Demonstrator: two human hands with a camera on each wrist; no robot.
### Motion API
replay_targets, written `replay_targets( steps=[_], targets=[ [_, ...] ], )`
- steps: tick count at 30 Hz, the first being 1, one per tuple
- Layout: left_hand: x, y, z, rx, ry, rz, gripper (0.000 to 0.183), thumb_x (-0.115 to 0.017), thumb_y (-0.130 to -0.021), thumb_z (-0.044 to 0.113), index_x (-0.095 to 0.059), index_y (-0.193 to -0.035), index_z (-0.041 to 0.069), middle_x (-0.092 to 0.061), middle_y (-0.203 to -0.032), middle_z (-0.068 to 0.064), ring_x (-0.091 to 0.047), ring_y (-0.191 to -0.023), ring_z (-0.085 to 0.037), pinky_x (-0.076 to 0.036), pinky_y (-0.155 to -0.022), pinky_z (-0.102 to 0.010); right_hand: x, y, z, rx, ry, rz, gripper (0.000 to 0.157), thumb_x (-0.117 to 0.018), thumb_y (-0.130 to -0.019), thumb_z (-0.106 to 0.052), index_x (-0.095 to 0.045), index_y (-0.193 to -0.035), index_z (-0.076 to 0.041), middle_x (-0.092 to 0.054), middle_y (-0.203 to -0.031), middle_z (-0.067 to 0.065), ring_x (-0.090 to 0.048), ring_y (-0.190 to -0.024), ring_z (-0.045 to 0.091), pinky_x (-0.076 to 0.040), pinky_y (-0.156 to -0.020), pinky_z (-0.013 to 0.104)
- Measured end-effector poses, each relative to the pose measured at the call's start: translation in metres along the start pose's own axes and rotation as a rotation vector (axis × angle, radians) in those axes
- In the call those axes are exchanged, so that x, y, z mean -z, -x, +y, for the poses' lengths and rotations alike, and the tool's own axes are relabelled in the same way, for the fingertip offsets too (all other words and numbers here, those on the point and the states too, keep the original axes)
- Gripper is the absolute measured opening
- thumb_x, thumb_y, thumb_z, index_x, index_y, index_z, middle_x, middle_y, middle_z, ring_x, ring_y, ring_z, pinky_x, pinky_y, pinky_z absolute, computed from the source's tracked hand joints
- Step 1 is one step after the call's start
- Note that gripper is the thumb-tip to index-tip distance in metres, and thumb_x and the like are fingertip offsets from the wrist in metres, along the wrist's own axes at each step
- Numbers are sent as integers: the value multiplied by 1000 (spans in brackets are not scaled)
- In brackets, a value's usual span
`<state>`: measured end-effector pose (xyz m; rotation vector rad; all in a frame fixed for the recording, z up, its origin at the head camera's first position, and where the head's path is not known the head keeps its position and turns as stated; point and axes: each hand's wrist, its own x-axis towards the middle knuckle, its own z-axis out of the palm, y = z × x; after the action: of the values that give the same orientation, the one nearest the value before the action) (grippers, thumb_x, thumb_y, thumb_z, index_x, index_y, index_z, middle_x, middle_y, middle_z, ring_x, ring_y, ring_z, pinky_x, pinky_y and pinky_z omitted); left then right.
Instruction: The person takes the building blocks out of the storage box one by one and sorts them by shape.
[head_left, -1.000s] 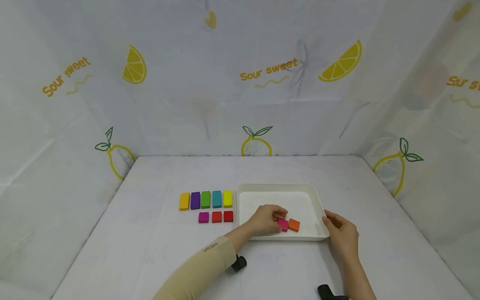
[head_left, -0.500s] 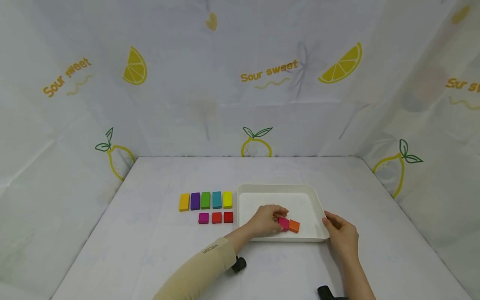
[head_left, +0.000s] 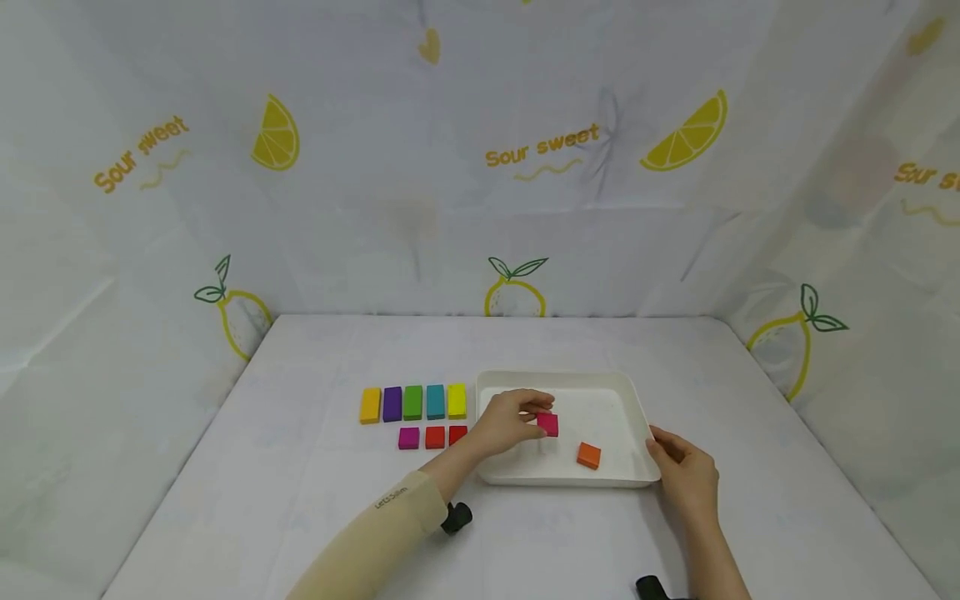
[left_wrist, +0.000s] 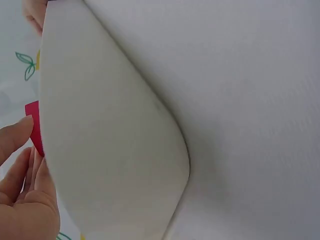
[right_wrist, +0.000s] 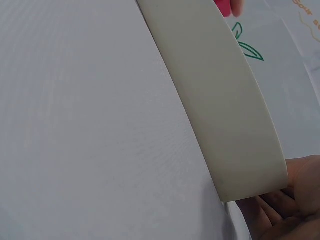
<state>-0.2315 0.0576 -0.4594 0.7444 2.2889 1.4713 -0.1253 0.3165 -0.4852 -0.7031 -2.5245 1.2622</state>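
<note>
Between the thumb and fingers of my left hand (head_left: 508, 423) is a pink block (head_left: 548, 425), pinched above the white tray (head_left: 618, 417). The left wrist view catches the same pink block (left_wrist: 35, 131) past the tray's outer wall (left_wrist: 110, 125), which hides part of it. An orange block (head_left: 588, 456) lies alone on the tray floor near the front. At the tray's right front corner, my right hand (head_left: 688, 475) grips the rim. In the right wrist view, fingers (right_wrist: 272, 207) lie against the tray's end.
Left of the tray, blocks stand in two rows. The back row has orange-yellow (head_left: 370, 406), purple (head_left: 392, 404), green (head_left: 412, 402), blue (head_left: 436, 402) and yellow (head_left: 457, 401) blocks. In front are magenta (head_left: 408, 438), red-orange (head_left: 435, 437) and red (head_left: 458, 436) blocks, the last partly behind my wrist.
The pink block, earlier beside the orange block in the tray, has been lifted by my left hand and carried back and left. My right hand stays on the tray's corner.
</note>
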Motion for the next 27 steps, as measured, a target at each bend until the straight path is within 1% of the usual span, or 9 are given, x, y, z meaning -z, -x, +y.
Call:
replay_targets(
  steps=[3,7,12,14,19,22,25,26,27],
  targets=[
    [15,6,-1,10,22,25,47,-72,-88,7,-60,-133,7,-67,-129,-9,-65,-117,-22,-52,-106,-36,-1,0,1,-8,5,-6,40,-59,-98,-27,-63,-130,-4,-66,-129,23,-63,-119,35,-42,-65,0],
    [38,14,-5,0,34,83,48,-73,-87,8,-60,-134,8,-65,-131,-11,-64,-121,-24,-53,-105,-36,-2,0,0,-8,-5,-2,39,-59,-98,-26,-63,-130,-5,-66,-129,22,-62,-119,33,-43,-66,-1],
    [68,32,-18,2,99,163,49,-72,-86,3,-59,-133,8,-65,-132,-14,-63,-123,-28,-52,-105,-38,-2,0,0,-2,-14,-12,40,-58,-99,-26,-63,-131,-3,-64,-130,23,-62,-121,36,-42,-66,-1],
    [79,40,-24,26,111,191,49,-71,-87,2,-59,-134,8,-64,-132,-13,-63,-124,-29,-51,-106,-38,-1,0,-1,-4,-12,-11,40,-58,-99,-27,-62,-131,-4,-64,-131,23,-62,-121,35,-42,-66,-1],
    [104,58,-43,90,98,250,51,-70,-89,5,-56,-137,5,-63,-134,-13,-61,-126,-29,-51,-106,-38,-1,0,1,-4,1,-4,39,-57,-99,-27,-63,-131,-4,-65,-130,23,-62,-121,36,-41,-66,-2],
    [118,70,-53,103,94,268,51,-70,-88,6,-55,-137,4,-63,-135,-15,-61,-126,-30,-50,-107,-39,0,1,2,-4,4,-2,40,-57,-99,-27,-63,-131,-4,-65,-130,23,-62,-121,36,-40,-65,-2],
    [133,83,-61,118,64,269,52,-70,-89,8,-55,-138,4,-63,-135,-15,-61,-125,-30,-51,-106,-37,0,1,1,-3,9,6,39,-58,-99,-27,-64,-130,-5,-66,-129,23,-64,-117,33,-41,-65,-1],
    [138,87,-64,123,52,264,52,-70,-89,9,-54,-138,5,-62,-136,-15,-60,-126,-31,-51,-106,-36,0,0,1,-2,8,5,39,-58,-98,-27,-64,-130,-5,-66,-129,23,-65,-114,29,-42,-66,-1],
    [143,91,-67,129,41,260,52,-70,-89,10,-54,-139,5,-62,-136,-15,-60,-126,-31,-52,-105,-34,0,0,0,-1,8,5,39,-59,-98,-28,-64,-130,-5,-66,-129,23,-68,-108,20,-42,-66,-1]
  ],
)
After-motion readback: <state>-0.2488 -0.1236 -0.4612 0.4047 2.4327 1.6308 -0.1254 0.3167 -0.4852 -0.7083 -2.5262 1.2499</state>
